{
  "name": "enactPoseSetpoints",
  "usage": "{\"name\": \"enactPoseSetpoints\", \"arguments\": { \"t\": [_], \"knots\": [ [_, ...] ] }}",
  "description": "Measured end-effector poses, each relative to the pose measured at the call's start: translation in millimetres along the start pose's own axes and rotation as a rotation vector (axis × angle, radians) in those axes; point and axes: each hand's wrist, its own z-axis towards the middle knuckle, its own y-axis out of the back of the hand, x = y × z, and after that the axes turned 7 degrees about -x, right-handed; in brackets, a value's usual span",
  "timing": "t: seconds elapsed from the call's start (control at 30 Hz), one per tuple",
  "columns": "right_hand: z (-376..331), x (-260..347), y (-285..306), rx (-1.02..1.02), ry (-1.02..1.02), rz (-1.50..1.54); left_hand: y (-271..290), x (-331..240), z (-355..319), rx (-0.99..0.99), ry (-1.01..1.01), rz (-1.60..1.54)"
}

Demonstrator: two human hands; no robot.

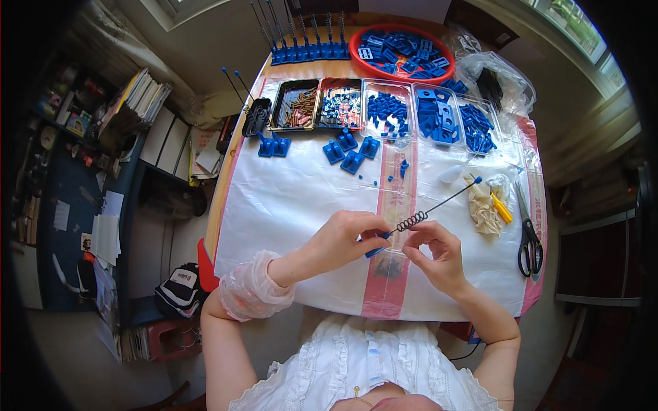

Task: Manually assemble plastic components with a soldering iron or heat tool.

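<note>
Your left hand (346, 240) pinched the blue base (375, 251); the rod (439, 204) ran up-right toward the desk's right edge (spring (411, 220) low), right fingers (419, 241) closed at the spring, nearer.

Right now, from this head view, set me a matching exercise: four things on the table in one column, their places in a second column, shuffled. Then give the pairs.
Things:
1. scissors
2. red round tray
3. spring on a rod
4. yellow-handled tool

Places:
A. far end of the table, filled with blue parts
B. between the left hand and right hand
C. near the table's right edge, handles toward the person
D. beside the pale glove, just left of the scissors

Pairs: 1-C, 2-A, 3-B, 4-D
</note>
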Motion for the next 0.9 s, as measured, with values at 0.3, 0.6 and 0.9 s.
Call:
{"name": "enactPoseSetpoints", "arguments": {
  "t": [0.3, 0.6, 0.9],
  "knots": [
    [-1, 7, 0, -0.048, -0.052, -0.043, 47, 14, -20, -0.361, 0.056, 0.033],
    [0, 8, -2, 0.015, -0.026, -0.13, 194, 103, -48, -0.89, 0.248, 0.24],
    [2, 4, 1, 0.069, -0.046, -0.16, 213, 152, -23, -0.859, 0.213, 0.333]
  ]
}}
